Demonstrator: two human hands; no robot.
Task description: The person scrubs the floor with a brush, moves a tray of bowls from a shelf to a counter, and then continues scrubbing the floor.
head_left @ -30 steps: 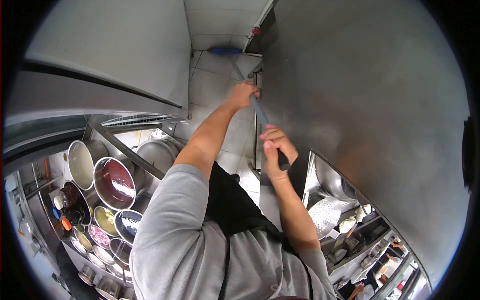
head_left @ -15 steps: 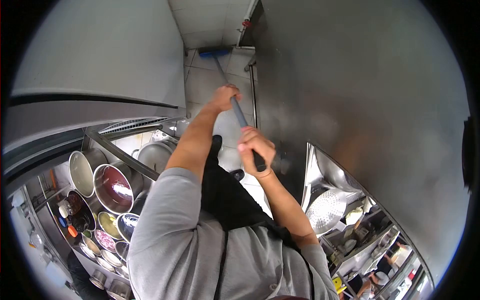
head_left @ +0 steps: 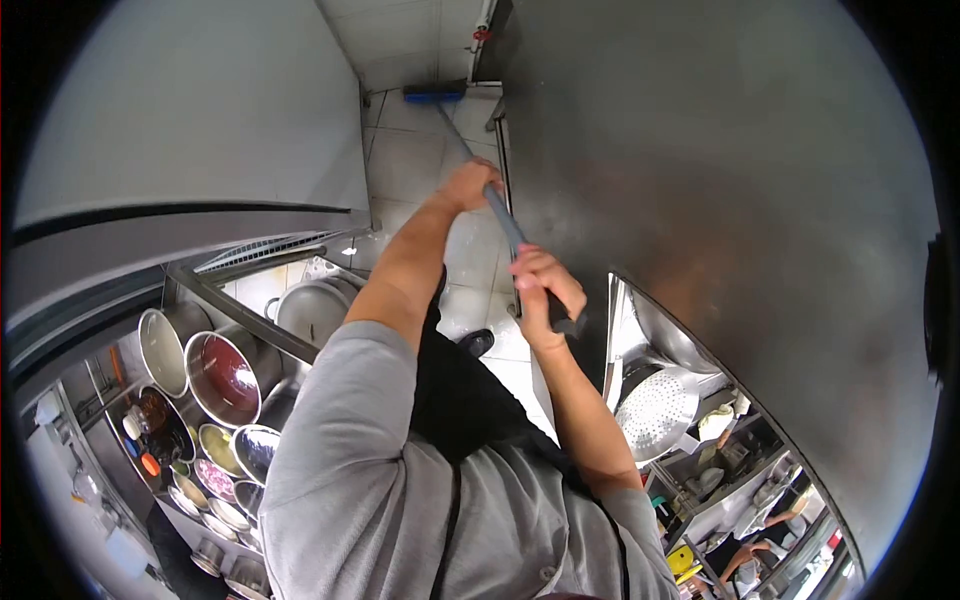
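A push broom with a grey pole (head_left: 506,220) and a blue head (head_left: 434,98) slants away from me, its head on the tiled floor (head_left: 410,165) at the far end of a narrow passage. A dark strip edges the head; whether it is bristle or rubber is hard to make out. My left hand (head_left: 470,184) is closed around the middle of the pole. Nearer my body, my right hand (head_left: 548,290) grips the pole close to its dark upper end.
A grey metal panel (head_left: 200,110) borders the passage at left, a large steel surface (head_left: 720,170) at right. Pots (head_left: 222,378) and bowls crowd the lower left. A perforated ladle (head_left: 657,415) hangs at right. A pipe (head_left: 484,40) rises by the back wall. People are visible lower right.
Both my hands have shifted right with the pole. The broom head has moved slightly farther away and now lies nearer the back wall.
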